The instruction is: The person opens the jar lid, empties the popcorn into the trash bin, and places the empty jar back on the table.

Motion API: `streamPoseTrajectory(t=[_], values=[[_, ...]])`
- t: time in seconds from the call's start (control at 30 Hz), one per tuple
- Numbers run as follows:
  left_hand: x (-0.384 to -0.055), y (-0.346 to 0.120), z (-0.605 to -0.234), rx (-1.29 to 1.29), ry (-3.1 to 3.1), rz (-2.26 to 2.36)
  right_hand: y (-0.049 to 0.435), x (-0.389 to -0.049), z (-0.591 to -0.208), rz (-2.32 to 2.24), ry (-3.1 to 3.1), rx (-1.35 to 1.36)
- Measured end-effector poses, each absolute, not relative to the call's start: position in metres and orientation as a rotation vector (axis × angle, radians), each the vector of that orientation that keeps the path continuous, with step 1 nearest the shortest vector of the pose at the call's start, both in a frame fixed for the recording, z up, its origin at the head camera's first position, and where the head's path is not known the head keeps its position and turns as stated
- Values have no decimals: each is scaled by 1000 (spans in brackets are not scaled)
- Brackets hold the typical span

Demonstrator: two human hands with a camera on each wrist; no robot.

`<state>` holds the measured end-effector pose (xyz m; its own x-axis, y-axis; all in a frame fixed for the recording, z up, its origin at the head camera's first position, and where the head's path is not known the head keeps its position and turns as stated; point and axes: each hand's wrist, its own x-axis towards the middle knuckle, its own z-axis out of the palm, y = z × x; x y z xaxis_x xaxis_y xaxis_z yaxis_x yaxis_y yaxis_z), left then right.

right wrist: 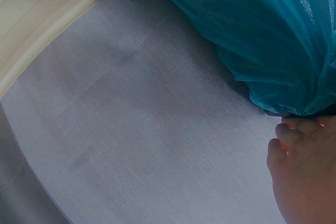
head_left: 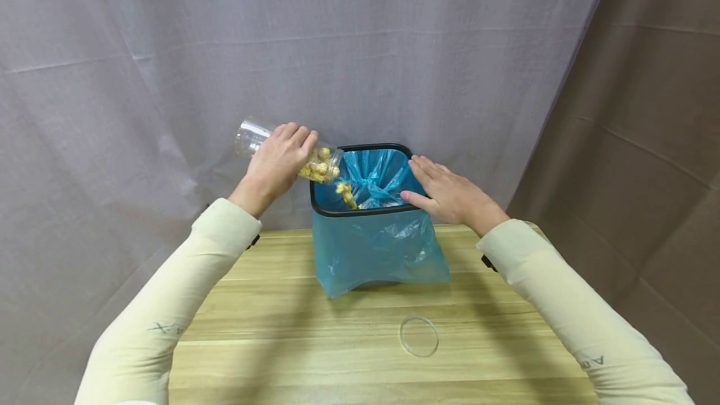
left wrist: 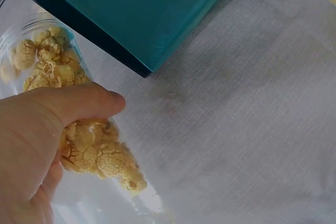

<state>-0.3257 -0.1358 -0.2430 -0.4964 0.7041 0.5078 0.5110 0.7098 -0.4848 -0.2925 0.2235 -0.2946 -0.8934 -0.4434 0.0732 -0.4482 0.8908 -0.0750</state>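
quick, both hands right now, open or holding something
Left hand: closed around a clear jar of popcorn, tipped toward the bin.
Right hand: open, at the bin's right side.

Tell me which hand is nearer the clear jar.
Left. The left hand grips the clear jar; the right hand is across the bin, at its right side.

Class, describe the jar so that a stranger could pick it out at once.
Find the blue-bagged bin at the back of the wooden table. At the bin's left side, the left hand grips a jar tilted towards it. Unlike the bin, the jar is clear, with yellow popcorn showing through.
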Motion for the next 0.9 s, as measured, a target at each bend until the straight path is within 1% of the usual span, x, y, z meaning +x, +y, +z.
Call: streamPoseTrajectory(t=[0.23,0.5,0.9], values=[[-325,-135,-243,-903,-2196,395,223,-292,-295,160,-2999,707],[-328,-137,-244,-948,-2027,412,221,-291,-296,183,-2996,698],[-329,-139,-243,-962,-1958,529,216,-291,-295,198,-2986,703]])
